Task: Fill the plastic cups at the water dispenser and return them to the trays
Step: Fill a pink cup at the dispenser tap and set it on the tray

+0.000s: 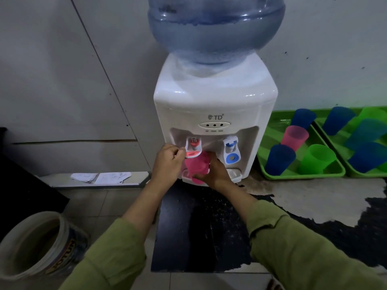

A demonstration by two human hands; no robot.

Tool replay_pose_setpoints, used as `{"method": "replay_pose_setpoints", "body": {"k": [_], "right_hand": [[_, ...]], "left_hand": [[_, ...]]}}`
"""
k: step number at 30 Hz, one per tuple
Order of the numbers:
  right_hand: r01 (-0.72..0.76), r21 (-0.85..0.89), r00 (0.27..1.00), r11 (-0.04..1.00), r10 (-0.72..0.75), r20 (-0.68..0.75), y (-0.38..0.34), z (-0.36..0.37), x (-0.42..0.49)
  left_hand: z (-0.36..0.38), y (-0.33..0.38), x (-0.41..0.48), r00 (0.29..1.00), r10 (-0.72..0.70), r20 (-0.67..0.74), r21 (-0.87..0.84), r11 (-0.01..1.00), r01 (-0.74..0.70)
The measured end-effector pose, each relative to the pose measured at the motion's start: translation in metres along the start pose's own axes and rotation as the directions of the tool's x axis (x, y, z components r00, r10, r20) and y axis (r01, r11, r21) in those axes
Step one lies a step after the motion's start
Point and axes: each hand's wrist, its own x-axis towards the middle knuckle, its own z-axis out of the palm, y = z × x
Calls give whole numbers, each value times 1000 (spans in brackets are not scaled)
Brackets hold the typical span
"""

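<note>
While the right hand [217, 174] wraps round the pink cup [198, 166] under the red tap [193, 146] of the dispenser [215, 101], the left hand [167, 162] curls its fingers on that tap. Thin plastic: light, probably flexible, heavier and slippery once wet. It is best held mid-wall, upright and unsqueezed, for the carry to the green trays [303, 175].
</note>
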Motion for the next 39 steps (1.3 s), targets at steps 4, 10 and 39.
{"method": "replay_pose_setpoints", "body": {"k": [4, 10, 39], "right_hand": [[-4, -51, 1000, 999, 4, -7, -1, -1, 0], [21, -24, 1000, 999, -21, -8, -7, -4, -4], [9, -42, 1000, 999, -8, 22, 25, -14, -31]], "left_hand": [[1, -3, 0, 999, 25, 22, 47, 999, -26], [13, -11, -2, 996, 42, 76, 148, 988, -53], [39, -37, -30, 992, -112, -56, 71, 991, 116]]}}
